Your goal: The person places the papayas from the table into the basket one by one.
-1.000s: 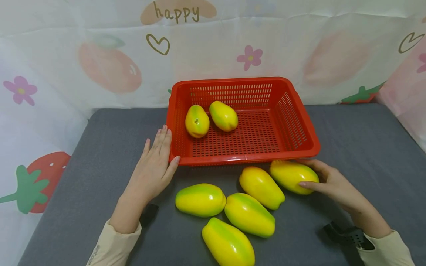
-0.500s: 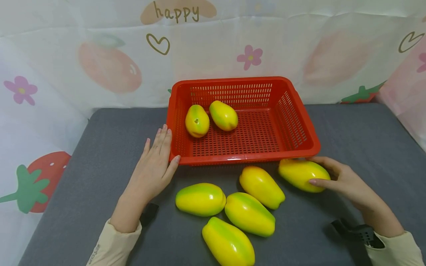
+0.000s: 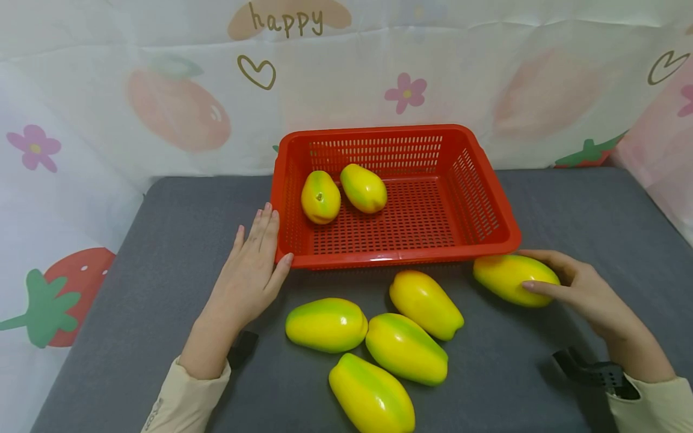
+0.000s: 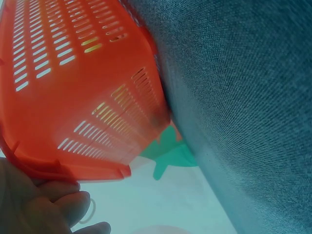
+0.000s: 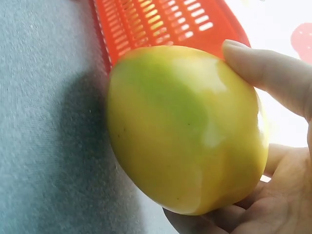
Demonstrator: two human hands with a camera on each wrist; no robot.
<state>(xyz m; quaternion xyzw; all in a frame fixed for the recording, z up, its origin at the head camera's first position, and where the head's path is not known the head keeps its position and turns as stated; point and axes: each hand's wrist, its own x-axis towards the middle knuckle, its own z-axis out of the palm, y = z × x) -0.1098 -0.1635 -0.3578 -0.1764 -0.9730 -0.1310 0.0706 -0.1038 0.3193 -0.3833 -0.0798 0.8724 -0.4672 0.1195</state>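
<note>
My right hand grips a yellow-green papaya, thumb on its near side and fingers round the far side. In the right wrist view this papaya fills the middle, with a shadow on the cloth beside it. It lies just before the front right corner of a red plastic basket. My left hand rests with straight fingers against the basket's left rim. In the left wrist view the fingers touch the rim from outside. Two papayas lie inside the basket, toward its left.
Several more papayas lie grouped on the grey cloth in front of the basket. A white printed curtain hangs close behind the basket. A black strap sits at the right wrist.
My right hand has moved to the right and slightly away from me, taking the papaya with it, apart from the group. The left hand and basket have stayed put.
</note>
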